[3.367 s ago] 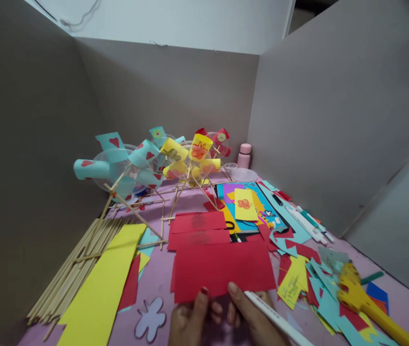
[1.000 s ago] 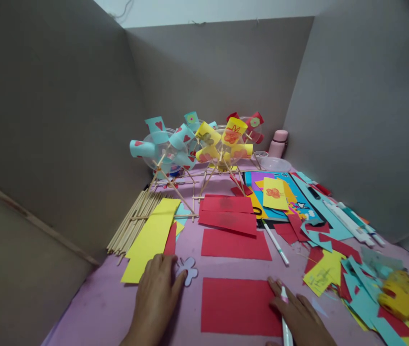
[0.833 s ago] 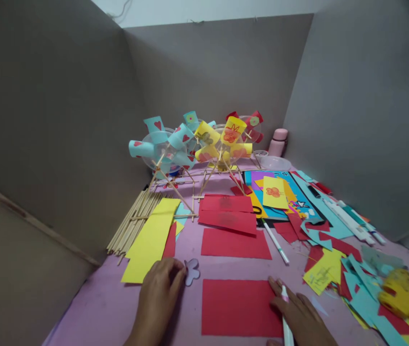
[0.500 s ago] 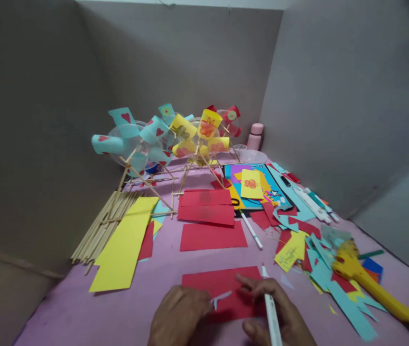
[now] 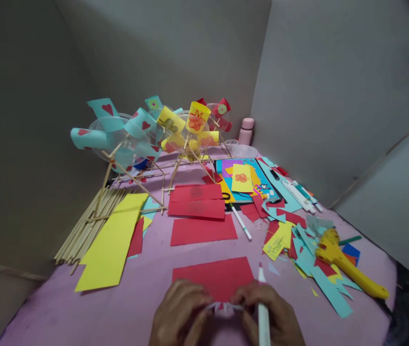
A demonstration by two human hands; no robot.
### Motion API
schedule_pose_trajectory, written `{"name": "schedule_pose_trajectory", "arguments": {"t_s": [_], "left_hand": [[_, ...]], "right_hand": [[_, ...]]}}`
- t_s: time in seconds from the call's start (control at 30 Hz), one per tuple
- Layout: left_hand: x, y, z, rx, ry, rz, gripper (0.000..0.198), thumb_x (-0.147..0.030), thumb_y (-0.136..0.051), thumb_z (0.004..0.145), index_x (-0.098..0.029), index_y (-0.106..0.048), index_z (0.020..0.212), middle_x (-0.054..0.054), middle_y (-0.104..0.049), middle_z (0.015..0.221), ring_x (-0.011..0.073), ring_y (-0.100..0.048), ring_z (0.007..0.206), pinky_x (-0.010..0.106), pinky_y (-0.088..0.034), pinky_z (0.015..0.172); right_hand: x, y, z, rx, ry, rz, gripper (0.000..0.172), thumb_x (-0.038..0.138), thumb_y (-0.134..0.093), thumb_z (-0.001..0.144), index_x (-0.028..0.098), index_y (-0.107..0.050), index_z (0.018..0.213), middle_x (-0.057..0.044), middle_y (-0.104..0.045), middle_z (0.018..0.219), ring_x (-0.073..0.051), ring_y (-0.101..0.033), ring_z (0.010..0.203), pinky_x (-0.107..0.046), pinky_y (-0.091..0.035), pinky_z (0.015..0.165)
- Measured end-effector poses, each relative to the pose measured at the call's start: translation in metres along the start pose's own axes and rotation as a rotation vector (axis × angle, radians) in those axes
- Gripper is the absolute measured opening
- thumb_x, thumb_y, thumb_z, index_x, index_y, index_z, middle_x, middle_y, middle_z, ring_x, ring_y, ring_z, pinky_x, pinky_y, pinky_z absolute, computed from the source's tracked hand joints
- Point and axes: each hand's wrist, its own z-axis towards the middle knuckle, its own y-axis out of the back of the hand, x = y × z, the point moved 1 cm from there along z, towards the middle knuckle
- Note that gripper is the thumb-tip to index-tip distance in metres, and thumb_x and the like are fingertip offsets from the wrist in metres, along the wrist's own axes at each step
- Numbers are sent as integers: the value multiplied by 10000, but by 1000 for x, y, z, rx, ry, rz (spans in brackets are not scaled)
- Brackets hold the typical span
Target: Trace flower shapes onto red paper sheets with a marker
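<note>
My left hand (image 5: 180,312) pinches one end of a small, thin white piece (image 5: 223,310), paper-like, with red showing at its middle. At the piece's other end are the fingertips of my right hand (image 5: 279,315), closed. That hand also holds a white marker (image 5: 263,312), tilted upright with its reddish tip pointing away from me. Just beyond the fingers a red paper sheet (image 5: 213,276) lies flat, its near edge partly hidden by my hands. Farther off are another red sheet (image 5: 204,230) and red pieces with faint drawings (image 5: 196,207).
Paper-and-stick pinwheels (image 5: 117,139) stand at the back. Bamboo sticks (image 5: 81,230) and yellow paper (image 5: 110,250) lie left. Paper scraps (image 5: 305,250), a yellow glue gun (image 5: 352,269) and several markers (image 5: 301,194) are on the right. A pink bottle (image 5: 246,132) stands by the wall.
My hands have come together, and the white piece is now pinched between them, nearer to me. My right fingers have left the red sheet. The view has shifted slightly right.
</note>
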Motion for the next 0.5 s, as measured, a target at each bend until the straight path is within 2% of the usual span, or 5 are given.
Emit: {"name": "schedule_pose_trajectory", "arguments": {"t_s": [0.1,0.17,0.23,0.33,0.5], "left_hand": [[6,-4,7,233,565,-235,221,-354,-514,882,-204,-615,756,14,-661,715,160,-617,670,236,-475,622],[8,-7,9,297,752,-310,300,-413,-493,869,-187,-588,697,14,-643,682,165,-596,656,239,-453,612],[10,-8,9,324,798,-268,343,-439,-458,867,-180,-571,674,18,-633,680,170,-582,663,244,-433,616],[16,-10,10,358,771,-89,381,-449,-403,878,-184,-557,652,14,-620,654,171,-568,643,242,-406,589],[25,-16,14,367,739,59,367,-422,-409,878,-201,-534,612,0,-603,591,165,-555,580,244,-373,540]], "right_hand": [[-7,-6,2,106,-247,30,152,324,-630,791,234,-508,778,37,-590,542,-126,-515,434,-210,-391,433],[-9,-5,6,184,-319,36,172,336,-603,815,232,-469,790,50,-575,543,-121,-509,438,-200,-385,427],[-10,1,11,213,-269,-41,136,307,-556,858,231,-461,798,34,-605,595,-132,-550,484,-207,-426,459],[-9,13,19,211,48,-290,31,202,-519,884,223,-511,906,-24,-684,772,-169,-633,651,-254,-510,600],[-17,14,24,395,539,-518,218,195,-532,877,191,-517,1094,-98,-695,1111,-220,-630,1011,-299,-515,852]]}}
